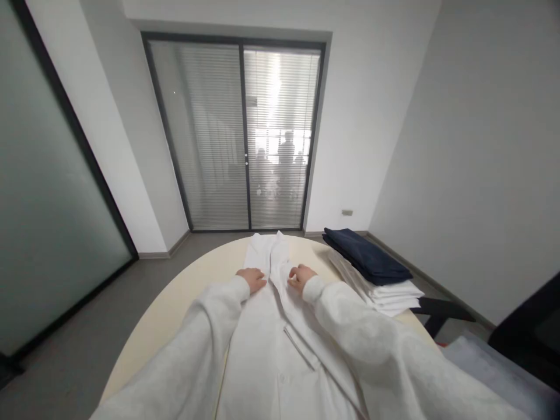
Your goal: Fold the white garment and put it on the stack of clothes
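A white garment [266, 326] lies stretched out lengthwise on a pale oval table [175, 303]. My left hand [252, 278] rests flat on the cloth left of its raised middle fold. My right hand [300, 275] sits on the cloth just right of that fold, fingers curled as if pinching the fabric. Both arms wear light grey sleeves. A pocket flap [301, 348] shows on the garment near me.
A stack of folded white clothes [385, 293] topped by a folded dark navy piece [365, 255] sits at the table's right edge. A dark chair [525, 332] stands at right. Glass doors with blinds [240, 137] are ahead; figures show behind them.
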Action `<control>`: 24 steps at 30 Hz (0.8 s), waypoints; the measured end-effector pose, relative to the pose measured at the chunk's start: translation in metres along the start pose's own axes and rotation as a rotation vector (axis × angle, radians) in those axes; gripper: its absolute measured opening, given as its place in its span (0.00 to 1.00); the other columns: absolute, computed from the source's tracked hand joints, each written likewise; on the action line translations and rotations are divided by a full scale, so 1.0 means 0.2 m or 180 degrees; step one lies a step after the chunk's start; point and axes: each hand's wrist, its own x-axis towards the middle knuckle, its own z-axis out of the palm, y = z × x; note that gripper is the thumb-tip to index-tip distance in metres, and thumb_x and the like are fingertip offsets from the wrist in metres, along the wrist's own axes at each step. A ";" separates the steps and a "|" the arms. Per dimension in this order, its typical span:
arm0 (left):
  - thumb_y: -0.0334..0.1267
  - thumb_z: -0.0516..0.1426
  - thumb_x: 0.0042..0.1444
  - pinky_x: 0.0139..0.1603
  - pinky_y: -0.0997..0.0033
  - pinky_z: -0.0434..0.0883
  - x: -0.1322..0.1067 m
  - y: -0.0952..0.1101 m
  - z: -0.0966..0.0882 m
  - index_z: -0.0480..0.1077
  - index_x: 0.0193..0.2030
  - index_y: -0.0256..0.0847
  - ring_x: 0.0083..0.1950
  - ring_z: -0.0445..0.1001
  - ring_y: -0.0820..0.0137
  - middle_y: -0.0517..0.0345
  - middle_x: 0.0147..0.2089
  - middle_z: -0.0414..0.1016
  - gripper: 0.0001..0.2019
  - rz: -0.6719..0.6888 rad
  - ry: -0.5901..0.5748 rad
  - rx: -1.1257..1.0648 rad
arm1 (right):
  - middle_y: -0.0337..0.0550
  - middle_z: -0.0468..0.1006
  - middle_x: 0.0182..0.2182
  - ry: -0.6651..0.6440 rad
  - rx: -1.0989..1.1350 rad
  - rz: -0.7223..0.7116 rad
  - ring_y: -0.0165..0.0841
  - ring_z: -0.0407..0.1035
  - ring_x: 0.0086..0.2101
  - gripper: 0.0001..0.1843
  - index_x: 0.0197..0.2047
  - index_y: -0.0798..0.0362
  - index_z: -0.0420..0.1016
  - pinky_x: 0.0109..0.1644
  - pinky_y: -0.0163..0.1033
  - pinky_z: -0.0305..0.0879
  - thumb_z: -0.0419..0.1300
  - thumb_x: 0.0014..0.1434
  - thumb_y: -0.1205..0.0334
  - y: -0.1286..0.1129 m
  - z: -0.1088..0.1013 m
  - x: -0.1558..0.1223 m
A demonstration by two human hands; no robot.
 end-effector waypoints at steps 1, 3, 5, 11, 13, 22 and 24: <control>0.51 0.51 0.52 0.55 0.55 0.59 0.05 0.02 -0.03 0.73 0.44 0.44 0.56 0.65 0.57 0.51 0.53 0.70 0.19 -0.0189 -0.0010 -0.0175 | 0.50 0.72 0.41 0.0087 -0.0023 0.0051 0.35 0.67 0.40 0.15 0.43 0.53 0.74 0.44 0.36 0.59 0.57 0.53 0.57 0.03 0.02 0.02; 0.48 0.54 0.51 0.51 0.62 0.62 0.17 0.05 -0.07 0.74 0.39 0.41 0.51 0.69 0.58 0.49 0.47 0.74 0.16 -0.0488 0.0193 -0.0631 | 0.51 0.69 0.43 0.0179 0.0098 0.0164 0.35 0.66 0.40 0.17 0.45 0.53 0.72 0.45 0.36 0.58 0.58 0.52 0.57 0.08 0.07 0.05; 0.45 0.54 0.51 0.49 0.68 0.64 0.28 0.08 -0.07 0.73 0.43 0.40 0.49 0.70 0.62 0.50 0.46 0.75 0.16 -0.0634 0.0450 -0.0957 | 0.50 0.67 0.43 0.0271 0.0336 0.0253 0.32 0.66 0.38 0.19 0.48 0.52 0.70 0.46 0.36 0.57 0.58 0.52 0.59 0.12 0.12 0.07; 0.42 0.49 0.57 0.44 0.76 0.67 0.52 0.10 0.00 0.63 0.57 0.39 0.42 0.74 0.72 0.54 0.44 0.75 0.21 -0.0746 0.0891 -0.1363 | 0.44 0.69 0.37 0.0585 0.0863 0.0319 0.29 0.65 0.34 0.21 0.53 0.52 0.66 0.44 0.32 0.57 0.55 0.54 0.64 0.19 0.26 0.10; 0.42 0.49 0.57 0.44 0.76 0.67 0.59 0.10 0.02 0.60 0.59 0.40 0.41 0.74 0.74 0.56 0.43 0.76 0.23 -0.0674 0.0993 -0.1497 | 0.43 0.70 0.35 0.0642 0.0944 0.0350 0.29 0.65 0.34 0.21 0.53 0.52 0.66 0.42 0.31 0.57 0.54 0.54 0.66 0.21 0.29 0.10; 0.30 0.55 0.51 0.51 0.74 0.66 0.82 0.10 0.08 0.71 0.49 0.36 0.48 0.71 0.71 0.53 0.48 0.74 0.17 -0.0324 0.1113 -0.1687 | 0.43 0.72 0.38 0.0536 0.0843 0.0524 0.31 0.66 0.40 0.22 0.53 0.45 0.67 0.44 0.32 0.56 0.49 0.56 0.68 0.23 0.30 0.12; 0.28 0.54 0.50 0.54 0.73 0.64 0.83 0.08 0.10 0.70 0.51 0.34 0.51 0.69 0.69 0.51 0.51 0.72 0.19 -0.0383 0.1181 -0.1551 | 0.45 0.71 0.39 0.0475 0.0781 0.0646 0.32 0.66 0.42 0.22 0.54 0.45 0.68 0.44 0.32 0.57 0.48 0.58 0.67 0.24 0.30 0.13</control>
